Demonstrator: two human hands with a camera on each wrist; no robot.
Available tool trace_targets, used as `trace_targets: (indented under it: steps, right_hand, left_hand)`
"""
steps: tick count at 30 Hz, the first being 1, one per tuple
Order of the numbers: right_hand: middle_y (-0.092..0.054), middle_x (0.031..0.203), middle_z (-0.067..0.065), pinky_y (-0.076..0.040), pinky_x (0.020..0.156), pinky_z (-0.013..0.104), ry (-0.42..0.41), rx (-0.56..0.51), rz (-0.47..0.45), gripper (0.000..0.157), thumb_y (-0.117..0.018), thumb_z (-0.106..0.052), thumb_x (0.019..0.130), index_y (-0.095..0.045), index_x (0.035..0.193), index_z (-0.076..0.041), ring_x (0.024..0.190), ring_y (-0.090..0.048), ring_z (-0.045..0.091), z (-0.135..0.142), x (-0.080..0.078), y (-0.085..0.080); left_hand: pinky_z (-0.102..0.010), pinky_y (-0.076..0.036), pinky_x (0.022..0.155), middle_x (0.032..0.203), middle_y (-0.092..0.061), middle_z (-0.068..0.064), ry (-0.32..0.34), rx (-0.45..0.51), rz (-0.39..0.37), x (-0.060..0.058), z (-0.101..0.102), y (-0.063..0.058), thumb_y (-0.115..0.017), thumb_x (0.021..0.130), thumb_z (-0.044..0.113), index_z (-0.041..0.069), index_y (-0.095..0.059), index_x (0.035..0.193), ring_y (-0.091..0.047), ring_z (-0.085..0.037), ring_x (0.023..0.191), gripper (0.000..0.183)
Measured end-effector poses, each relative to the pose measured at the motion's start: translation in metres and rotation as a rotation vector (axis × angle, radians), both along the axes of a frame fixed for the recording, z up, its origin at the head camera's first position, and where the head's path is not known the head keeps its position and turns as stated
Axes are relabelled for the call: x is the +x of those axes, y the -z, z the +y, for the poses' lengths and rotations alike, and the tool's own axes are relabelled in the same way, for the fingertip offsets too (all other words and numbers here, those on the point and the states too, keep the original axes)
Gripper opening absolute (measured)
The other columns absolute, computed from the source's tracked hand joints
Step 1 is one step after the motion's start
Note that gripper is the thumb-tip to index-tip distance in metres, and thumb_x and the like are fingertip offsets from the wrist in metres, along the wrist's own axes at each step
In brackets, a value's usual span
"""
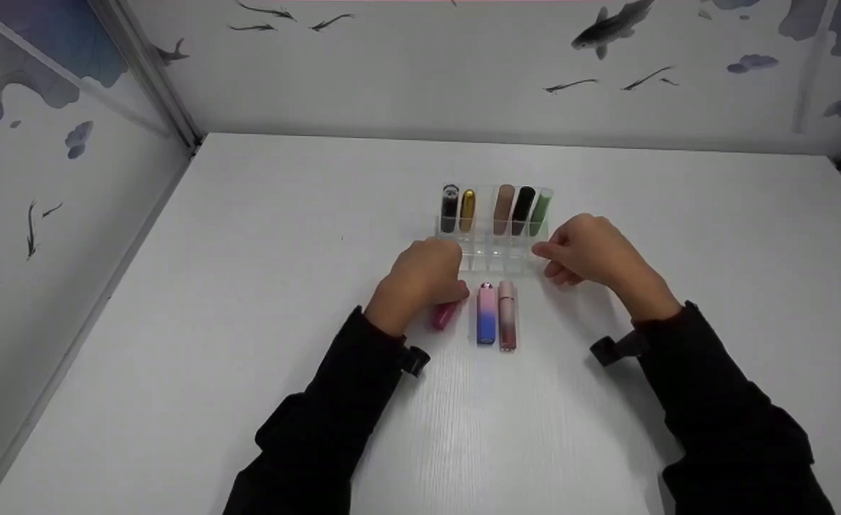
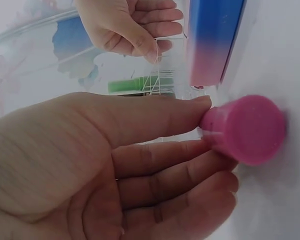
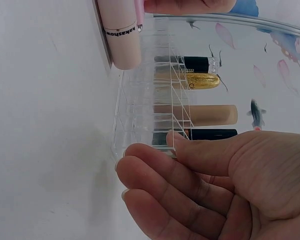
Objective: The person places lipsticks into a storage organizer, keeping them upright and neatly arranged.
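Observation:
My left hand (image 1: 424, 270) pinches a magenta lip-product tube (image 2: 254, 131) between thumb and fingers; it lies tilted close over the white table, in front of the clear lipstick holder (image 1: 492, 263). At the holder's right end is my right hand (image 1: 591, 250), its thumb and forefinger gripping the clear side. Several tubes stand in the back row: a black one with a clear top (image 1: 450, 207), a gold one (image 1: 468, 209), a tan one (image 1: 504, 209), a black one (image 1: 523, 209) and a green one (image 1: 541, 212). One slot between gold and tan holds nothing.
A pink-to-blue lipstick (image 1: 486, 315) and a pink lip gloss tube (image 1: 507, 316) lie side by side in front of the holder, just right of the left hand. White panels with fish prints (image 1: 610, 28) border the table (image 1: 284, 214) behind and at left.

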State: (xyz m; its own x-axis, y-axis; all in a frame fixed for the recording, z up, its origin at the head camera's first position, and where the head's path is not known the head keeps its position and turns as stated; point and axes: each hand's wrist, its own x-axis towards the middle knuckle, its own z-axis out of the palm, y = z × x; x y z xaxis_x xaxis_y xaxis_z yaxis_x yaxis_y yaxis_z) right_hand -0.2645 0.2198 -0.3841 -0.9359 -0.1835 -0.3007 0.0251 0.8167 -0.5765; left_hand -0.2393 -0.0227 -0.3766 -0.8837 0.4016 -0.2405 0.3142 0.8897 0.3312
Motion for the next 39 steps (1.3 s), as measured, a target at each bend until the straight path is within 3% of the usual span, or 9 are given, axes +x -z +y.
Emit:
trace_targets:
  steps: [7,12,23,31,39]
  right_hand:
    - [-0.073,0.074,0.008,-0.057,0.06,0.028,0.006,0.003,-0.01,0.031,-0.066,-0.025,0.101,-0.074,0.094,0.003,0.064,-0.071,0.016,0.0,-0.001,0.0]
    - [-0.073,0.075,0.008,-0.057,0.06,0.028,0.008,0.004,-0.013,0.03,-0.066,-0.025,0.101,-0.075,0.096,0.003,0.065,-0.07,0.017,0.0,-0.001,0.0]
    - [-0.073,0.074,0.008,-0.056,0.058,0.027,-0.014,-0.006,0.016,0.03,-0.066,-0.025,0.101,-0.072,0.09,0.003,0.063,-0.071,0.016,0.001,0.0,0.001]
    - [-0.073,0.074,0.008,-0.056,0.059,0.027,-0.008,0.002,0.02,0.031,-0.066,-0.026,0.101,-0.073,0.09,0.002,0.063,-0.071,0.016,0.0,0.0,0.0]
    - [-0.072,0.073,0.007,-0.056,0.06,0.028,-0.028,0.058,0.025,0.03,-0.066,-0.026,0.101,-0.073,0.097,0.003,0.064,-0.07,0.018,-0.001,0.002,-0.003]
  left_hand:
    - [-0.025,-0.03,0.045,0.051,-0.039,0.003,-0.008,0.096,-0.05,-0.005,-0.004,0.0,-0.068,0.086,0.014,0.012,-0.048,0.056,-0.041,-0.012,0.049,0.036]
    - [-0.023,-0.033,0.046,0.048,-0.045,0.005,-0.01,0.202,-0.074,-0.008,-0.005,-0.002,-0.071,0.086,0.02,0.01,-0.059,0.054,-0.043,-0.009,0.048,0.036]
    - [-0.023,-0.036,0.052,0.067,-0.063,0.001,-0.041,0.472,0.029,-0.014,-0.008,-0.006,-0.076,0.085,0.024,0.008,-0.078,0.085,-0.047,-0.01,0.059,0.017]
    - [-0.026,-0.051,0.067,0.085,-0.072,-0.001,-0.049,0.609,0.072,-0.014,-0.009,-0.01,-0.075,0.086,0.025,0.007,-0.076,0.096,-0.063,-0.013,0.077,0.02]
    - [-0.029,-0.055,0.067,0.088,-0.071,-0.002,-0.008,0.831,0.01,-0.015,-0.014,-0.009,-0.074,0.092,0.024,0.007,-0.076,0.101,-0.062,-0.017,0.074,0.019]
